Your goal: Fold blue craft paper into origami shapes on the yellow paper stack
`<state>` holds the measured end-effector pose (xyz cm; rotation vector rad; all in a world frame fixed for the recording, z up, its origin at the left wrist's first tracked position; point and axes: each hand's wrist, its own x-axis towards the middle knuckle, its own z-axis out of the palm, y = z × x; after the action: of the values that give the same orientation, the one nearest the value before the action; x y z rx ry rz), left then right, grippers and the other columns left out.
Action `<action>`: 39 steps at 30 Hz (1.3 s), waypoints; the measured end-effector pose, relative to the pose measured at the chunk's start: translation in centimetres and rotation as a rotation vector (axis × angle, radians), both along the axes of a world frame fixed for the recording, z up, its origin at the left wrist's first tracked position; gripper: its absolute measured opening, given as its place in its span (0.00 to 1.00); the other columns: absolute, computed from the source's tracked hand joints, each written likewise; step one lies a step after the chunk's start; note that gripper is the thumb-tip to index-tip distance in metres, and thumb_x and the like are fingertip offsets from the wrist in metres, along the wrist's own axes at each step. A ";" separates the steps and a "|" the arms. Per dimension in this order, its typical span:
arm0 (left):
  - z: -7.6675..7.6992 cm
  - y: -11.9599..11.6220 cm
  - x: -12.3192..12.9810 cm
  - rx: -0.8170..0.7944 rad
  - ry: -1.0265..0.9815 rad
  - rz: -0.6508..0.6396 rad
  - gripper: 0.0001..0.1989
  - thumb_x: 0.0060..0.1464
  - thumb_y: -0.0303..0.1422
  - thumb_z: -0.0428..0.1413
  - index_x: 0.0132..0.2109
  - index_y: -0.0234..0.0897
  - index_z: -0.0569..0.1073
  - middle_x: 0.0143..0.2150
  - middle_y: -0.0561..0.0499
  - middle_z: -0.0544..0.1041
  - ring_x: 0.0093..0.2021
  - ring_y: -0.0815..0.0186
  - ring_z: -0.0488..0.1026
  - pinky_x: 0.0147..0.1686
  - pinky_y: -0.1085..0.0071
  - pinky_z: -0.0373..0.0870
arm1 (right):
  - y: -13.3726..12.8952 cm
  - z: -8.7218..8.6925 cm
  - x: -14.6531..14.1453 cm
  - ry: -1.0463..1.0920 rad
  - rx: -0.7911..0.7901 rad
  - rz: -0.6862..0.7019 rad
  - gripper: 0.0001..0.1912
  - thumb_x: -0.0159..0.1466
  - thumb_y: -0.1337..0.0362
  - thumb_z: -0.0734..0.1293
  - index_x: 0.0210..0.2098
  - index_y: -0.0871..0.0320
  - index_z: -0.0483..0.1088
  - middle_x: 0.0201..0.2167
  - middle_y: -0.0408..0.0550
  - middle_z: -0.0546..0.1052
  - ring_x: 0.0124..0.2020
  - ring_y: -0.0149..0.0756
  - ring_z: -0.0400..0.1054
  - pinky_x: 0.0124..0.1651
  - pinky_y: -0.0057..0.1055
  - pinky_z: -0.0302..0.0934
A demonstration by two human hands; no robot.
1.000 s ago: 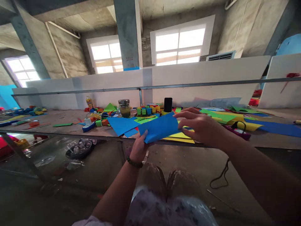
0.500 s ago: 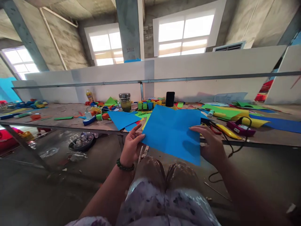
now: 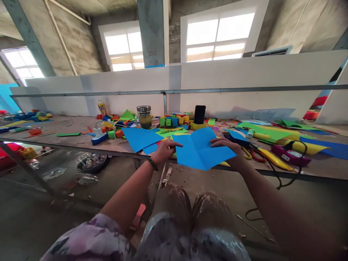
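Between my hands, at the table's front edge, is a creased sheet of blue paper. Its folds run across the middle and the sheet bends along them. My left hand grips the left edge, index finger stretched over the top. At the right side, my right hand pinches the sheet, its thumb partly hidden underneath. More blue paper lies on the table just left of the held sheet. Behind it a black phone stands upright on a yellow base.
A lidded glass jar and several small coloured foam blocks stand along the back. On the right lie a purple device with a black cable, yellow-handled tools and coloured sheets. A white power strip lies on the left.
The blue sheet has moved up and away from my lap to the table edge, and now bends along its creases. Both hands went with it, my left hand now reaching over its edge.
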<state>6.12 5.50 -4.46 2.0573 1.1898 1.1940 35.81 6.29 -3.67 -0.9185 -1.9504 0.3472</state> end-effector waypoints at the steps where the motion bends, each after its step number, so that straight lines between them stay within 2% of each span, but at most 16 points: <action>1: -0.1 1.1 0.2 -0.013 0.018 0.022 0.11 0.49 0.37 0.56 0.29 0.35 0.80 0.25 0.52 0.73 0.28 0.67 0.66 0.35 0.71 0.66 | 1.1 -0.2 -0.1 -0.008 -0.113 -0.035 0.21 0.51 0.44 0.71 0.29 0.57 0.76 0.39 0.54 0.79 0.44 0.48 0.72 0.49 0.41 0.65; 3: -0.7 2.9 0.5 -0.048 0.028 0.044 0.16 0.50 0.41 0.56 0.21 0.34 0.75 0.18 0.55 0.66 0.23 0.70 0.60 0.31 0.72 0.64 | 2.9 -0.5 -0.2 -0.038 -0.317 -0.123 0.24 0.47 0.41 0.71 0.23 0.57 0.74 0.28 0.51 0.78 0.36 0.46 0.72 0.42 0.39 0.67; 5: -1.4 4.0 0.6 -0.081 0.036 0.072 0.19 0.50 0.44 0.57 0.20 0.34 0.72 0.16 0.56 0.63 0.22 0.71 0.58 0.28 0.73 0.61 | 4.0 -0.8 -0.1 -0.071 -0.434 -0.170 0.25 0.44 0.40 0.73 0.20 0.58 0.72 0.20 0.48 0.74 0.29 0.42 0.70 0.34 0.36 0.66; 10: -3.1 5.4 0.3 -0.166 0.083 0.153 0.22 0.46 0.49 0.59 0.19 0.35 0.71 0.15 0.56 0.62 0.22 0.69 0.60 0.24 0.73 0.56 | 4.8 -1.3 0.2 -0.090 -0.588 -0.190 0.26 0.44 0.39 0.72 0.22 0.58 0.72 0.19 0.44 0.72 0.23 0.34 0.65 0.26 0.30 0.59; 13: -3.7 5.9 0.0 -0.203 0.126 0.227 0.22 0.48 0.48 0.57 0.18 0.35 0.68 0.15 0.56 0.59 0.21 0.70 0.60 0.23 0.73 0.53 | 5.0 -1.5 0.2 -0.103 -0.663 -0.233 0.26 0.44 0.39 0.73 0.22 0.58 0.72 0.15 0.42 0.68 0.19 0.31 0.60 0.22 0.28 0.54; 17: -3.8 5.7 -0.2 -0.224 0.206 0.348 0.15 0.46 0.41 0.59 0.22 0.34 0.72 0.19 0.54 0.67 0.27 0.65 0.67 0.28 0.72 0.59 | 5.3 -1.7 0.0 -0.134 -0.672 -0.385 0.26 0.45 0.40 0.72 0.19 0.57 0.67 0.11 0.39 0.59 0.16 0.28 0.53 0.19 0.29 0.45; 19: -3.4 5.0 0.2 -0.194 0.237 0.435 0.10 0.45 0.37 0.60 0.33 0.34 0.76 0.32 0.48 0.75 0.40 0.57 0.72 0.38 0.68 0.64 | 5.4 -1.8 -0.1 -0.161 -0.628 -0.452 0.26 0.45 0.39 0.72 0.18 0.57 0.66 0.11 0.39 0.60 0.17 0.29 0.54 0.20 0.30 0.45; 20: -3.2 4.5 0.5 -0.156 0.252 0.478 0.13 0.45 0.36 0.60 0.40 0.36 0.76 0.41 0.45 0.76 0.48 0.53 0.70 0.44 0.64 0.64 | 5.5 -1.9 -0.2 -0.175 -0.596 -0.470 0.26 0.45 0.40 0.72 0.20 0.57 0.67 0.13 0.41 0.63 0.18 0.30 0.56 0.21 0.30 0.47; 22: -2.6 3.5 1.2 -0.031 0.318 0.525 0.19 0.51 0.35 0.58 0.51 0.41 0.73 0.55 0.44 0.71 0.60 0.50 0.62 0.56 0.57 0.58 | 5.6 -1.9 -0.4 -0.197 -0.534 -0.509 0.25 0.46 0.41 0.73 0.26 0.59 0.72 0.18 0.44 0.70 0.22 0.33 0.62 0.24 0.30 0.51; 24: -2.2 2.6 1.9 0.076 0.422 0.509 0.21 0.57 0.40 0.54 0.57 0.45 0.70 0.61 0.45 0.66 0.64 0.50 0.58 0.62 0.53 0.52 | 5.7 -1.8 -0.6 -0.208 -0.515 -0.528 0.27 0.49 0.43 0.72 0.36 0.60 0.74 0.25 0.48 0.76 0.25 0.36 0.66 0.26 0.30 0.55; 26: -2.0 2.0 2.4 0.116 0.536 0.448 0.23 0.59 0.47 0.52 0.59 0.47 0.69 0.65 0.44 0.64 0.65 0.49 0.56 0.63 0.48 0.48 | 5.8 -1.7 -0.7 -0.210 -0.531 -0.519 0.29 0.52 0.46 0.72 0.45 0.62 0.73 0.30 0.51 0.79 0.28 0.38 0.69 0.28 0.30 0.58; 30: -2.4 0.5 3.1 0.203 0.724 0.238 0.28 0.62 0.51 0.46 0.63 0.46 0.65 0.70 0.46 0.56 0.70 0.47 0.46 0.65 0.40 0.33 | 6.2 -1.9 -0.8 -0.248 -0.510 -0.488 0.31 0.55 0.51 0.71 0.52 0.63 0.70 0.34 0.53 0.80 0.33 0.39 0.72 0.34 0.30 0.61; 32: -3.1 -0.3 3.5 0.240 0.778 0.147 0.31 0.62 0.53 0.43 0.65 0.43 0.62 0.69 0.45 0.58 0.70 0.48 0.47 0.65 0.40 0.30 | 6.2 -2.0 -1.0 -0.334 -0.463 -0.504 0.33 0.57 0.51 0.70 0.56 0.63 0.67 0.35 0.53 0.80 0.36 0.42 0.73 0.37 0.32 0.62; 34: -3.8 -1.0 3.8 0.241 0.806 0.124 0.34 0.62 0.55 0.42 0.67 0.41 0.60 0.68 0.42 0.62 0.69 0.48 0.51 0.65 0.41 0.32 | 5.8 -2.0 -1.3 -0.459 -0.330 -0.558 0.34 0.58 0.51 0.69 0.59 0.62 0.65 0.40 0.55 0.79 0.42 0.46 0.72 0.41 0.36 0.63; 37: -4.4 -1.4 4.2 0.271 0.841 0.168 0.36 0.60 0.57 0.43 0.66 0.38 0.61 0.65 0.39 0.64 0.65 0.47 0.57 0.64 0.44 0.41 | 4.6 -1.7 -2.5 -0.638 -0.017 -0.545 0.21 0.61 0.55 0.67 0.50 0.60 0.74 0.46 0.57 0.77 0.51 0.52 0.67 0.48 0.40 0.61; 39: -4.3 -1.3 4.4 0.304 0.861 0.180 0.36 0.59 0.57 0.44 0.63 0.36 0.64 0.61 0.37 0.68 0.61 0.47 0.61 0.61 0.47 0.49 | 3.9 -1.3 -3.7 -0.684 0.032 -0.440 0.14 0.62 0.55 0.65 0.38 0.58 0.78 0.42 0.56 0.78 0.49 0.50 0.67 0.48 0.38 0.60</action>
<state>10.50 4.20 -8.81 2.8843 1.6582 0.5496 32.11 10.19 -5.00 -1.5466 -2.2519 -0.2961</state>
